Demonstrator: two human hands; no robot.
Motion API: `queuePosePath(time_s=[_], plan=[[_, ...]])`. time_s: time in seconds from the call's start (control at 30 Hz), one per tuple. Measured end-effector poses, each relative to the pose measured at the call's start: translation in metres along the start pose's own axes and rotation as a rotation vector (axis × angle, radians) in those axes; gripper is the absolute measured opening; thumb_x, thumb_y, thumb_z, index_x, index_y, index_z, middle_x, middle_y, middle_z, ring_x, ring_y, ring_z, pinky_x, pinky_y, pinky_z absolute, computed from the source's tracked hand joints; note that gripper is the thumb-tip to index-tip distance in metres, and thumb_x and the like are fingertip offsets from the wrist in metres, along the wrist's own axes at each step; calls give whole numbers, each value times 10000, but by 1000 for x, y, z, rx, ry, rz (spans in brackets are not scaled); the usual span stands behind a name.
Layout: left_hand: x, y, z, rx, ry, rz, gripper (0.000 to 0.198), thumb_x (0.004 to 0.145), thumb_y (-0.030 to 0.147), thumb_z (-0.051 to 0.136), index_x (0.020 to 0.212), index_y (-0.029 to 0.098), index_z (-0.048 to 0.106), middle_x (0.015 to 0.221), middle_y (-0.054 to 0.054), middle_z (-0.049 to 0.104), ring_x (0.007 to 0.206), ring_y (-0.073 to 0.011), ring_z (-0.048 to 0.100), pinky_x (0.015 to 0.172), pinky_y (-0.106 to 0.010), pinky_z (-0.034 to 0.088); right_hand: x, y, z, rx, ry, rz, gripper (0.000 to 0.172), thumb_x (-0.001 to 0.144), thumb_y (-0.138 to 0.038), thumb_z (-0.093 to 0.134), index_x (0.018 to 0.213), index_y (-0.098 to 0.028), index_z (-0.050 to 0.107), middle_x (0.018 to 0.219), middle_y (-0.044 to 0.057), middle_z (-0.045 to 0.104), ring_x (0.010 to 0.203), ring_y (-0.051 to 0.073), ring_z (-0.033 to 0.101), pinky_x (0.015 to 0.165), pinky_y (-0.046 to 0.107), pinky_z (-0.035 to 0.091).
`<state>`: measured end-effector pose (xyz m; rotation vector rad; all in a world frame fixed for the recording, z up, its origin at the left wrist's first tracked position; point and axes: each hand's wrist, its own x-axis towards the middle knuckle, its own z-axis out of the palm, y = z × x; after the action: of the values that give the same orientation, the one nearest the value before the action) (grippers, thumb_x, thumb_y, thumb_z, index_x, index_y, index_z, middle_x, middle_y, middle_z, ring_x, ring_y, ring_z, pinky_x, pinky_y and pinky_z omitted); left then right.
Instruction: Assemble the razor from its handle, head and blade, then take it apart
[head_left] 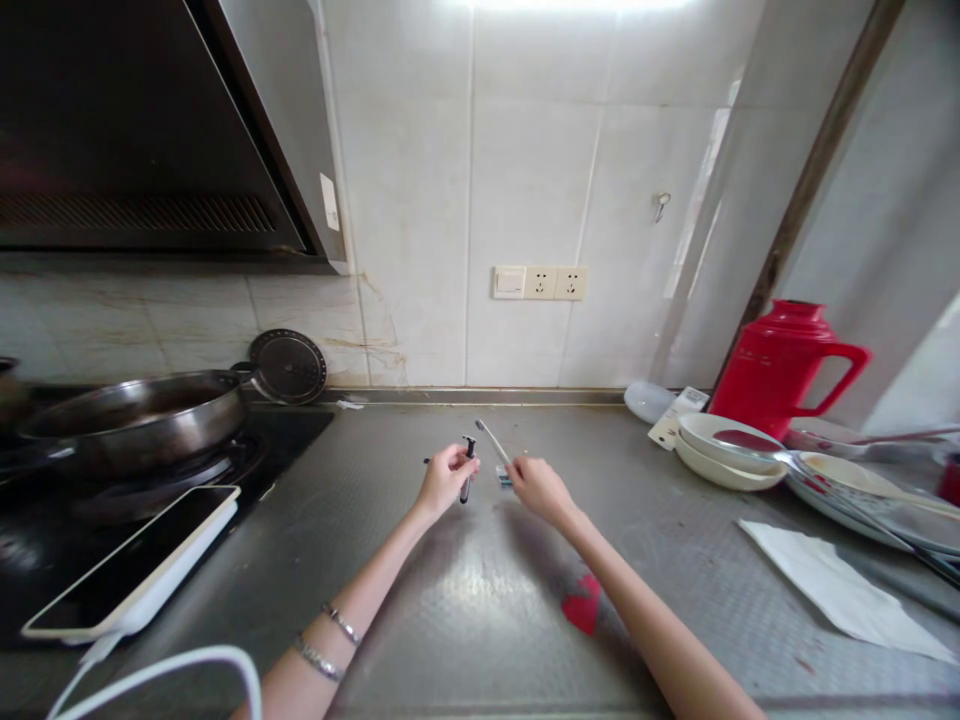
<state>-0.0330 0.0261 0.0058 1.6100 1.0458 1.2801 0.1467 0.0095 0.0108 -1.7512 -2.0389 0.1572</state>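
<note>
My left hand [448, 476] is closed around a black razor [466, 490], held upright with its small head at the top. My right hand [538, 486] grips a toothbrush [491, 440] with a pale handle. The brush slants up and to the left, and its dark bristle end points toward the razor's head without touching it. Beside the right fingers, a small packet [504, 478] with dark print lies on the metal counter [450, 620]. A red patch [582, 604], apparently on clear plastic, shows partly behind my right forearm.
On the left, a steel pan [142, 415] sits on the black stove, with a charging phone [139, 560] at its front. Stacked bowls [727, 465], plates, a red thermos jug [780, 370] and a white paper towel [840, 590] occupy the right. A tiled wall rises behind.
</note>
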Motion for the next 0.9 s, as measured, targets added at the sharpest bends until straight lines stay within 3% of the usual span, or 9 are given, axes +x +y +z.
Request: queuePosePath(time_s=[0.13,0.23,0.33,0.43,0.67,0.9], plan=[[1,-2,0,60,56,81,182,661,283,647,710,168,516,597,12,584,600,-130,571,579,-221,422,16,43,-30,385,134,-130,389,869,-369,366,941,-140,672,733,55,674,660,167,602,619,244,430],[2,-4,-1,99,77,111,191,645,282,668,687,172,518,618,12,584,625,-131,570,613,-225,424,17,61,-43,529,90,-229,419,826,-447,455,1031,-149,666,857,55,691,784,199,601,702,275,439],[1,-4,-2,115,84,112,201,633,294,685,677,175,529,632,7,594,647,-138,573,641,-233,426,13,60,-47,557,10,-277,432,803,-492,486,1002,-166,688,929,65,691,828,215,596,722,290,439],[-1,-2,0,107,72,107,198,628,294,690,661,177,534,640,2,604,658,-143,573,654,-237,427,10,53,-44,546,-29,-331,422,804,-495,491,1000,-180,693,880,56,691,779,194,592,685,271,437],[-6,4,6,97,34,105,185,637,306,685,645,177,552,653,2,618,679,-147,581,670,-238,431,10,54,-41,516,16,-283,433,794,-514,500,972,-177,703,839,63,682,746,184,579,669,269,435],[-5,-3,6,111,41,127,166,641,274,678,647,180,541,639,12,601,655,-135,563,660,-230,423,6,45,-46,523,-31,-361,410,808,-494,497,967,-179,706,807,55,675,746,173,575,681,256,424]])
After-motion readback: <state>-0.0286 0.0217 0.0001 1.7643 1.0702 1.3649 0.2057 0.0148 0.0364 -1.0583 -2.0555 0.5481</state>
